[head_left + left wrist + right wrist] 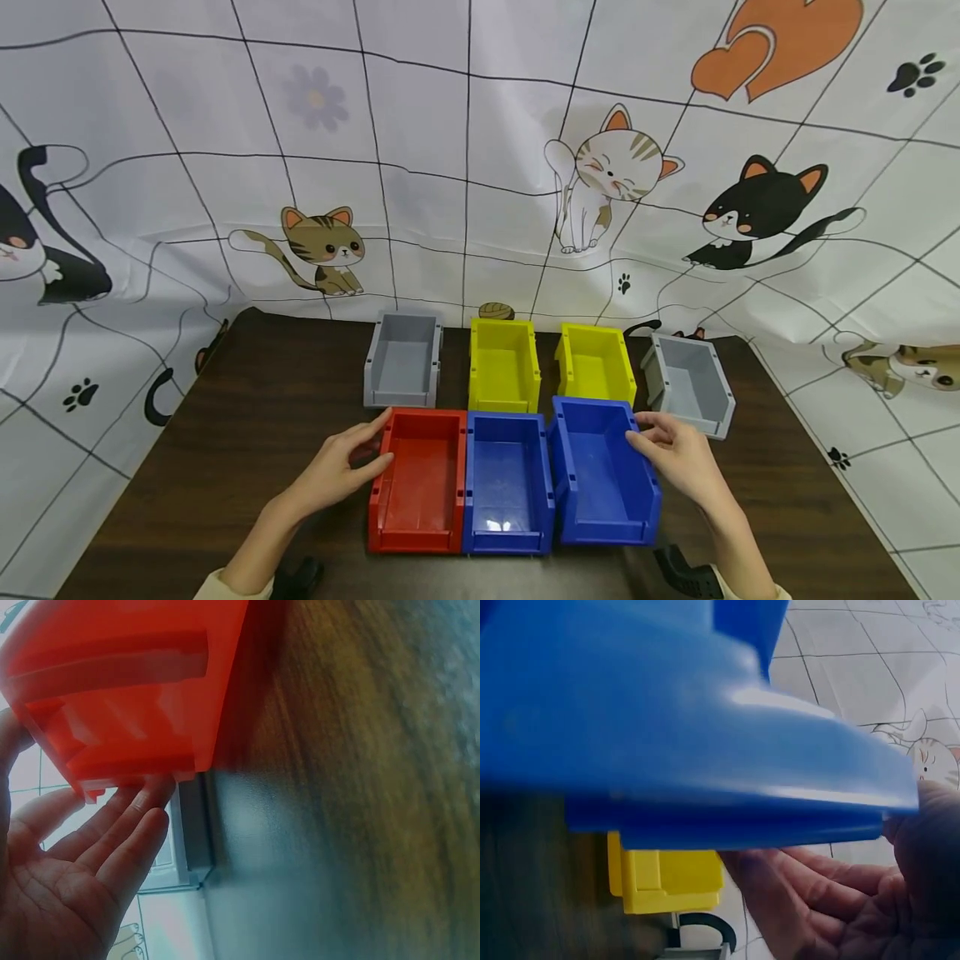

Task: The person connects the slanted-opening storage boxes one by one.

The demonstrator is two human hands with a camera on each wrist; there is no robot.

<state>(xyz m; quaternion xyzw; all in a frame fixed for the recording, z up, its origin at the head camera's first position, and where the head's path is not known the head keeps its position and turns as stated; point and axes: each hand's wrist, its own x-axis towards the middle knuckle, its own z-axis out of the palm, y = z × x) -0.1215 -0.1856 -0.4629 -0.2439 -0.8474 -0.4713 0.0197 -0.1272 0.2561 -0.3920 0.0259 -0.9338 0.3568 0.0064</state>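
A red open-front plastic bin [422, 492] stands on the dark table in the head view. My left hand [339, 465] touches its left side and back-left corner; in the left wrist view the fingers [124, 836] lie fairly straight against the red plastic. Right beside it, touching, is a blue bin [506, 479]. A second blue bin [606, 475] sits slightly askew and looks higher than its neighbour. My right hand [678, 458] grips that bin's right rim, thumb on top, fingers below the edge in the right wrist view. Whether its base touches the table is hidden.
Behind stand a grey bin [403, 362], two yellow bins [504, 367] [597, 367] and another grey bin [688, 385] at the right, turned at an angle. A cat-print cloth [420, 192] hangs behind the wood-grain table [225, 433].
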